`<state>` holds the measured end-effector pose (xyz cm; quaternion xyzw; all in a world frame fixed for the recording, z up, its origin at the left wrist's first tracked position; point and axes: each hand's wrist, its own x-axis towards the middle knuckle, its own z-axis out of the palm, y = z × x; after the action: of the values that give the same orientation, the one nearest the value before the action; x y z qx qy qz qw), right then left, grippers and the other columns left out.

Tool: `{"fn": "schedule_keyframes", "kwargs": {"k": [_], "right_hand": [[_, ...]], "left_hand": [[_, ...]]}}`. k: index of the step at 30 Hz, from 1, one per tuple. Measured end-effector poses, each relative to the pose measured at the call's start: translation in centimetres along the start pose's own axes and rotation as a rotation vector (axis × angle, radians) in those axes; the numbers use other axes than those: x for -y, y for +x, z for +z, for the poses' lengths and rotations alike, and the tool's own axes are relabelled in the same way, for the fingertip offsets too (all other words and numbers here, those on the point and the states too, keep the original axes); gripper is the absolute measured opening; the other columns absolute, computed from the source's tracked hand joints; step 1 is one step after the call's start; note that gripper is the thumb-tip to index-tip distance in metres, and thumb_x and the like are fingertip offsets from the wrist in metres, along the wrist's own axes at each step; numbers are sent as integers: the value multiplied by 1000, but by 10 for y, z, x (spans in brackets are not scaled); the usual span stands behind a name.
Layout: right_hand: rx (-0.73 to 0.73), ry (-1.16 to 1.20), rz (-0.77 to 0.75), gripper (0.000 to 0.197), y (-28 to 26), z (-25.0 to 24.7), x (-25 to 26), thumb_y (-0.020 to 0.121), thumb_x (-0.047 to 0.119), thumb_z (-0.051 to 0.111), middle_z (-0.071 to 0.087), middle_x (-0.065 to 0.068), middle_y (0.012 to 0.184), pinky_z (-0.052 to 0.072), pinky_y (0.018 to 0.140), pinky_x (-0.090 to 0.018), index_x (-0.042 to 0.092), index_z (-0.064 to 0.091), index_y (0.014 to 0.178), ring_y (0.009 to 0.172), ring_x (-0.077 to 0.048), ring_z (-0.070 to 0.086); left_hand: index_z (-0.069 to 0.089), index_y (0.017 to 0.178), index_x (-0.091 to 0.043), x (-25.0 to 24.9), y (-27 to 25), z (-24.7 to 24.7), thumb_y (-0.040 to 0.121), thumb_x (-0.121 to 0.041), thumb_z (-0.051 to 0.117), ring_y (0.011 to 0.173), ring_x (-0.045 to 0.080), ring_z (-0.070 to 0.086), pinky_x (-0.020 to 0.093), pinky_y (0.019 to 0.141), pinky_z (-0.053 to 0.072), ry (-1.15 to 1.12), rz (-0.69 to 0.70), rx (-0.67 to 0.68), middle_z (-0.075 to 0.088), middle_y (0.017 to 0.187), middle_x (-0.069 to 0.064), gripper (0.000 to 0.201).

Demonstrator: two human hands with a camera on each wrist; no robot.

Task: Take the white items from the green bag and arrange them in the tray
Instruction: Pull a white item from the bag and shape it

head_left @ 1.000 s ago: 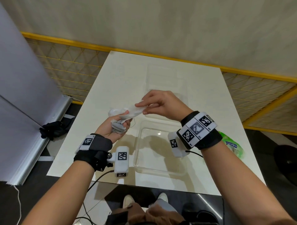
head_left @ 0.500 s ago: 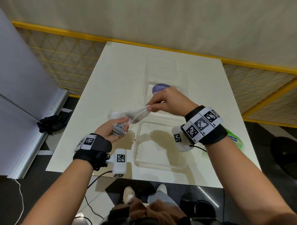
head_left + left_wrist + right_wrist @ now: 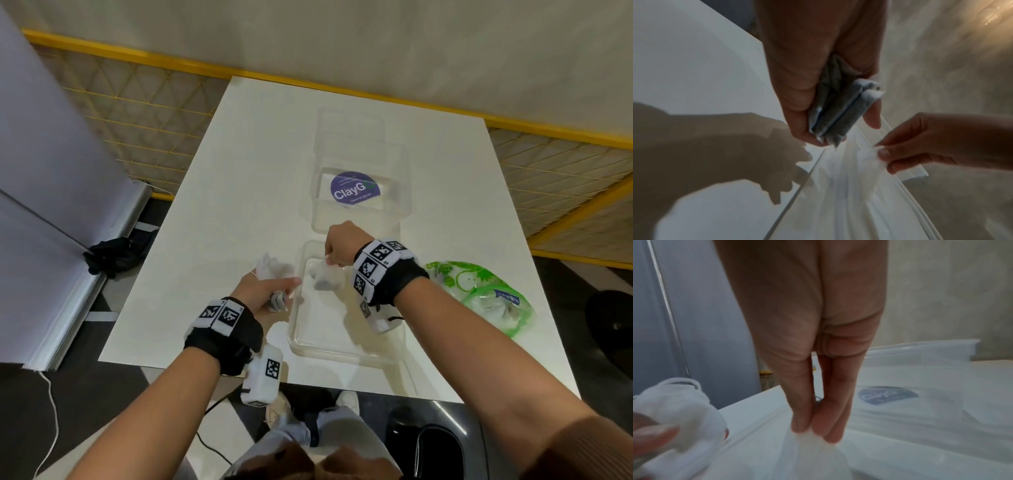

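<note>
A clear plastic tray (image 3: 342, 356) sits at the table's near edge. My right hand (image 3: 337, 255) hangs over its far left part and pinches the top of a white fabric item (image 3: 325, 277), whose grey end reaches down into the tray. In the right wrist view thumb and fingertips (image 3: 830, 431) squeeze the item (image 3: 813, 452). Just left of the tray, my left hand (image 3: 270, 291) grips a bundle of white and grey items (image 3: 272, 269), seen folded in the palm as the bundle (image 3: 840, 110). The green bag (image 3: 479, 294) lies to the right of the tray, with more pieces inside.
A larger clear box (image 3: 356, 188) with a purple round sticker stands behind the tray. The white table (image 3: 239, 171) ends just before my legs. A grey partition (image 3: 51, 171) and a black object (image 3: 113, 257) are on the floor at the left; yellow railing runs behind.
My right hand pulled one white item away from the bundle in my left hand, then carried it down and toward me into the tray. My left hand moved slightly right, still holding the bundle.
</note>
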<state>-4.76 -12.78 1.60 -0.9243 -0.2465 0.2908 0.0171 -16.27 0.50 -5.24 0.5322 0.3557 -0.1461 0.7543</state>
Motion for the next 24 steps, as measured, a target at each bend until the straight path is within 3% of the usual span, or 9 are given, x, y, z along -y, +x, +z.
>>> {"fn": "schedule_keyframes", "kwargs": {"k": [4, 7, 12, 16, 19, 20, 21, 22, 24], "right_hand": [[-117, 47, -7, 25, 9, 3, 4, 88, 14, 58, 63, -19, 111, 50, 87, -35, 1, 64, 109, 101, -32, 61], [-149, 69, -7, 24, 13, 8, 6, 89, 14, 56, 61, -19, 112, 49, 89, -38, 2, 63, 108, 103, -34, 59], [-185, 61, 2, 27, 13, 14, 4, 92, 16, 52, 56, -20, 114, 45, 86, -38, 1, 55, 114, 104, -36, 55], [-235, 62, -29, 31, 11, 20, 0, 91, 23, 54, 58, -20, 110, 42, 79, -36, 1, 52, 113, 102, -36, 54], [-247, 82, -34, 36, 8, 24, -2, 88, 25, 59, 56, -20, 110, 40, 78, -34, 2, 51, 114, 102, -35, 54], [-254, 93, -34, 37, 7, 25, -3, 88, 24, 60, 55, -19, 112, 41, 81, -34, 2, 50, 116, 103, -35, 54], [-259, 103, -33, 39, 5, 25, -3, 87, 23, 62, 54, -19, 113, 41, 83, -35, 2, 49, 118, 104, -35, 53], [-264, 114, -35, 41, 4, 26, -4, 86, 21, 63, 53, -19, 114, 41, 84, -35, 3, 48, 120, 105, -35, 53], [-265, 135, -33, 46, 2, 26, -6, 85, 20, 64, 51, -18, 116, 41, 86, -35, 5, 45, 124, 107, -34, 52]], "left_hand": [[55, 76, -2, 4, 1, 1, 73, 1, 74, 34, 13, 40, 15, 38, 36, 32, -37, -26, 53, 48, 12, 19], [58, 87, 0, 4, 2, 0, 71, 0, 75, 40, 16, 42, 17, 40, 38, 54, -39, -35, 57, 63, 18, 23], [55, 70, -2, 2, -1, 3, 76, -2, 71, 39, 14, 40, 17, 41, 34, 72, -41, -33, 54, 49, 10, 17], [43, 65, -9, -5, -5, 2, 88, -10, 56, 29, 4, 32, 9, 34, 23, -136, -86, -4, 44, 39, 0, 26], [49, 72, -7, -12, -12, -4, 88, -19, 54, 33, 4, 35, 10, 31, 30, -417, -169, 41, 46, 54, 3, 21], [57, 67, -6, -13, -13, -6, 88, -21, 53, 39, 3, 37, 11, 37, 38, -499, -174, 63, 46, 63, 4, 26], [64, 58, -6, -13, -13, -8, 88, -22, 52, 49, 4, 39, 9, 56, 45, -560, -153, 85, 47, 69, 4, 36], [68, 51, -6, -13, -14, -10, 88, -21, 51, 61, 5, 39, 10, 78, 39, -596, -118, 97, 51, 71, 5, 43], [71, 51, -7, -16, -19, -9, 88, -20, 49, 75, 7, 39, 17, 95, 23, -615, -58, 118, 60, 70, 5, 45]]}}
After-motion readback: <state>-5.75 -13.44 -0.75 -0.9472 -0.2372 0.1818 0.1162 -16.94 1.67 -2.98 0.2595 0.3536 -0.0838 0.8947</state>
